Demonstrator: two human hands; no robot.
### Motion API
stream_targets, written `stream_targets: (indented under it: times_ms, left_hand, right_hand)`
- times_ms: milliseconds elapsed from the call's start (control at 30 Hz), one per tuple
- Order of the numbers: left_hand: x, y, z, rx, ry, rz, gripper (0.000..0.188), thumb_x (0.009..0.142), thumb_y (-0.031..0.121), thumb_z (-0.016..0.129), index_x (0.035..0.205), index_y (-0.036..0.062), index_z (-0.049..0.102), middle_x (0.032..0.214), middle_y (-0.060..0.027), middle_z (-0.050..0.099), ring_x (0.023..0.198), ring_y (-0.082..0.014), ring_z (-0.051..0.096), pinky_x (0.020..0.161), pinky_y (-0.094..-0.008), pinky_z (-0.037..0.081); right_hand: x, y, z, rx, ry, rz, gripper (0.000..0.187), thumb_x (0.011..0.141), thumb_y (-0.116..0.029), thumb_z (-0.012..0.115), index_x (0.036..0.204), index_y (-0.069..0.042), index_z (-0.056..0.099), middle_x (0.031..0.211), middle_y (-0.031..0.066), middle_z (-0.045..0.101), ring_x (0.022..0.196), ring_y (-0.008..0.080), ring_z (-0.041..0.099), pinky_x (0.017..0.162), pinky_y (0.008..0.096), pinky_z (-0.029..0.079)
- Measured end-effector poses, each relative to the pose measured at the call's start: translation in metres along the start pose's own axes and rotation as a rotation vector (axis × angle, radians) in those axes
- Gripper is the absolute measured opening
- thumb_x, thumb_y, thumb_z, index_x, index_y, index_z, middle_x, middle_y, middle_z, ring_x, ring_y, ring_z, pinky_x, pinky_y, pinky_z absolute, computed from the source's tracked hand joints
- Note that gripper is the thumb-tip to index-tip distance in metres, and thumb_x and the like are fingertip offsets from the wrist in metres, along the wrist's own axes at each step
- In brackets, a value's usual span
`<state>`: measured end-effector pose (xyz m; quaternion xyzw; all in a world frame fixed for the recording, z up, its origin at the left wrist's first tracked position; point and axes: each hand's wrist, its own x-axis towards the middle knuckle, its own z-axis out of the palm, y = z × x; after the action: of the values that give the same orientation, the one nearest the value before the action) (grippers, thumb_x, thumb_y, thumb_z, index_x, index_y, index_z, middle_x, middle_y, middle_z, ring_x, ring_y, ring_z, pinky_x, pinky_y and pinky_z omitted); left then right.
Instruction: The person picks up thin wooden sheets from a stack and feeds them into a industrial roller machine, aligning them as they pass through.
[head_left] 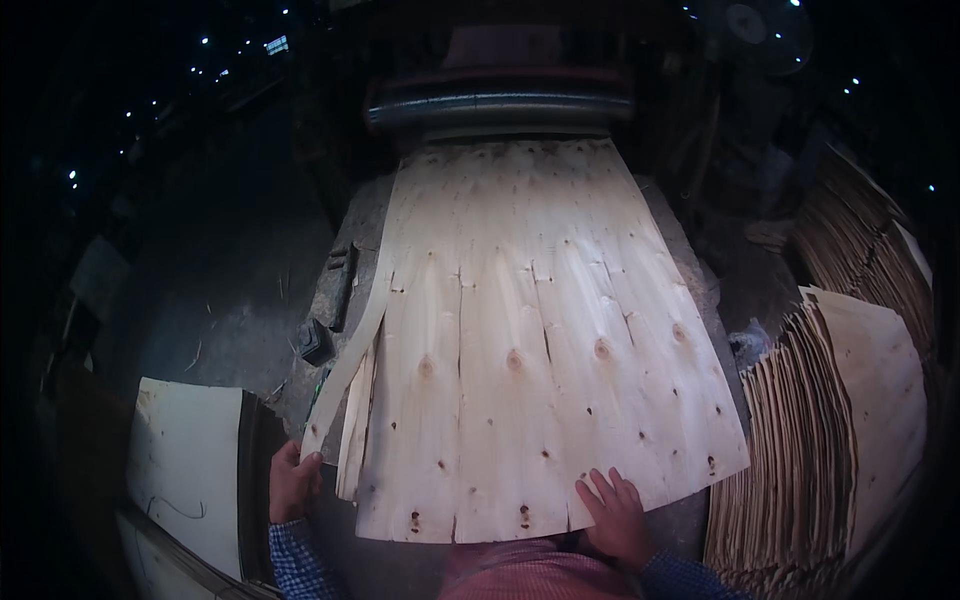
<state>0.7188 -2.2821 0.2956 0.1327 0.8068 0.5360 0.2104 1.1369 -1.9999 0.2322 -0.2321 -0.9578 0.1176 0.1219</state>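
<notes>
A broad, pale wood veneer sheet [510, 330] with dark knots and several lengthwise splits lies in front of me, its far end at a metal roller [500, 108]. Along its left side a narrow veneer strip [345, 385] has come away at the near end and bends outward. My left hand [293, 482] is closed on the strip's near end, thumb on top. Another loose sliver shows between strip and sheet. On the near edge, right of the middle, my right hand [615, 515] rests with fingers spread flat on the sheet.
Upright veneer stacks [790, 450] stand close on the right, with another pile [865, 250] behind. Low on the left is a pale stack of sheets [190, 470]. Dark blocks [318, 340] sit on the table [365, 215] left of the sheet. The surroundings are dim.
</notes>
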Motion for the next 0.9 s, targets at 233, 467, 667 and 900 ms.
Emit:
stream_targets:
  times_ms: [233, 467, 667, 900]
  left_hand:
    - [0.060, -0.017, 0.008, -0.367, 0.249, 0.003, 0.037, 0.097, 0.023, 0.063, 0.124, -0.0001, 0.061, 0.104, -0.0065, 0.069, 0.081, -0.0104, 0.064, 0.061, -0.0215, 0.046]
    - [-0.013, -0.080, 0.022, -0.316, 0.418, -0.251, 0.036, 0.099, 0.023, 0.062, 0.129, 0.0036, 0.059, 0.110, -0.0057, 0.071, 0.089, -0.0106, 0.067, 0.071, -0.0234, 0.051]
    - [0.009, -0.089, 0.045, 0.016, 0.369, -0.155, 0.031, 0.093, 0.013, 0.065, 0.121, -0.0008, 0.065, 0.103, -0.0049, 0.071, 0.085, -0.0103, 0.063, 0.072, -0.0254, 0.050]
    - [0.049, -0.078, 0.063, 0.369, 0.160, -0.212, 0.048, 0.083, 0.027, 0.076, 0.119, -0.0023, 0.063, 0.104, -0.0178, 0.070, 0.096, -0.0278, 0.068, 0.085, -0.0357, 0.053]
  right_hand:
    - [0.150, 0.047, 0.051, 0.126, 0.060, 0.098, 0.079, 0.073, -0.008, 0.063, 0.149, -0.009, 0.039, 0.154, 0.0154, 0.037, 0.142, 0.0448, 0.029, 0.114, 0.0591, 0.024]
    - [0.308, 0.126, 0.105, 0.049, 0.105, 0.073, 0.075, 0.082, -0.004, 0.059, 0.152, -0.012, 0.034, 0.158, 0.0125, 0.032, 0.146, 0.0415, 0.026, 0.117, 0.0577, 0.021]
    - [0.425, 0.162, 0.121, -0.163, 0.040, 0.171, 0.070, 0.086, -0.013, 0.062, 0.151, -0.014, 0.037, 0.157, 0.0114, 0.034, 0.144, 0.0406, 0.030, 0.114, 0.0593, 0.028]
    - [0.370, 0.132, 0.142, -0.103, 0.072, 0.104, 0.052, 0.095, -0.030, 0.058, 0.142, -0.009, 0.049, 0.151, 0.0171, 0.042, 0.140, 0.0395, 0.036, 0.113, 0.0535, 0.030]
